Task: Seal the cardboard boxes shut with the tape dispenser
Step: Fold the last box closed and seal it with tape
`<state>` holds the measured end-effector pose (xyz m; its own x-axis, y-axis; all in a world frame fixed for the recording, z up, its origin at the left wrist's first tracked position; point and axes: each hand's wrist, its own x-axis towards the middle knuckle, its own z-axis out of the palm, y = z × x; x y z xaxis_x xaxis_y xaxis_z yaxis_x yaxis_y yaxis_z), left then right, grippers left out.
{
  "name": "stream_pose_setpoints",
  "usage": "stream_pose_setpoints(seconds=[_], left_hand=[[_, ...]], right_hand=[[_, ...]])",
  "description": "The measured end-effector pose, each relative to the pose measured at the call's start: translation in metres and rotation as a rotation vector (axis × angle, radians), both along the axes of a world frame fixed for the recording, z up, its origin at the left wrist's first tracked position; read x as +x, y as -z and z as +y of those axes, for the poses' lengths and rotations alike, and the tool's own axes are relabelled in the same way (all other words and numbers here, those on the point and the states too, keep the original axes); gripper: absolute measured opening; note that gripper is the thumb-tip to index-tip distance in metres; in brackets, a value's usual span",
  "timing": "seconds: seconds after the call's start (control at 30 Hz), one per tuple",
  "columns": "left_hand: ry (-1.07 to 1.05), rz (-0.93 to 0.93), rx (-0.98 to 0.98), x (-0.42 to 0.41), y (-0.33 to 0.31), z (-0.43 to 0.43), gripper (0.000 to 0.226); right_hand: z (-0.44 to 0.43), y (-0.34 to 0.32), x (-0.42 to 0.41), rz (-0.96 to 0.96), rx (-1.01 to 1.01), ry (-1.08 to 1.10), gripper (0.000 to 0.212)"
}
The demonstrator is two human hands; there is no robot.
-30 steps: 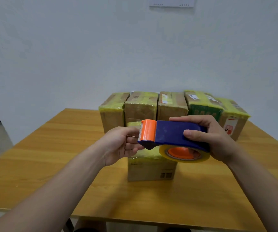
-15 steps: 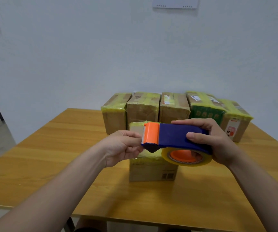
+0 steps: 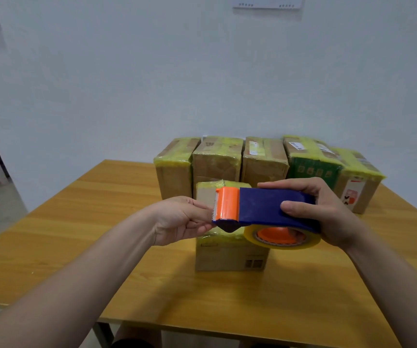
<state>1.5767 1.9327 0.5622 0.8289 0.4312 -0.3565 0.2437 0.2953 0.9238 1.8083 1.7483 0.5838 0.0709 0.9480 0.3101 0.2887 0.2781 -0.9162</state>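
My right hand [image 3: 323, 212] grips the blue tape dispenser [image 3: 265, 208] by its body, held level above a small cardboard box [image 3: 230, 254] at the table's middle. The dispenser has an orange blade guard at its left end and a roll of yellowish tape [image 3: 281, 238] underneath. At that blade end, the fingertips of my left hand [image 3: 181, 218] are pinched together, seemingly on the loose tape end; the tape itself is hard to make out. Yellow tape covers the top of the small box, and the dispenser hides part of it.
A row of several cardboard boxes [image 3: 217, 162] wrapped in yellow tape stands behind, along the far edge of the wooden table [image 3: 102, 212], against a white wall. A green-sided box [image 3: 313, 169] is among them. Floor and a white frame show at the left.
Both hands and the dispenser have drifted slightly right and up in view. The grip on the dispenser is the same.
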Motion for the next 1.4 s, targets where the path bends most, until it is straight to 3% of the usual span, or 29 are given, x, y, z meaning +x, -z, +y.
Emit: stream_pose_setpoints(seconds=[0.1,0.17,0.57,0.8,1.07,1.4], left_hand=[[0.008,-0.025,-0.047,0.000,0.000,-0.002,0.026],[-0.010,-0.039,-0.065,0.000,-0.001,-0.003,0.034],[0.005,-0.124,0.059,0.004,-0.005,-0.014,0.048],[-0.023,-0.201,0.004,0.003,-0.009,-0.017,0.012],[-0.135,-0.253,0.202,0.000,-0.006,-0.021,0.010],[-0.256,-0.281,0.194,-0.012,0.009,-0.020,0.011]], right_hand=[[0.001,0.001,0.001,0.003,0.007,0.000,0.050],[0.001,0.001,0.003,0.019,0.013,0.003,0.050],[-0.004,0.011,0.012,0.108,0.014,0.022,0.052],[-0.005,0.017,0.016,0.147,-0.010,-0.004,0.058],[-0.005,0.010,0.031,0.049,-0.079,-0.050,0.063],[-0.019,0.007,0.046,-0.007,-0.148,-0.034,0.051]])
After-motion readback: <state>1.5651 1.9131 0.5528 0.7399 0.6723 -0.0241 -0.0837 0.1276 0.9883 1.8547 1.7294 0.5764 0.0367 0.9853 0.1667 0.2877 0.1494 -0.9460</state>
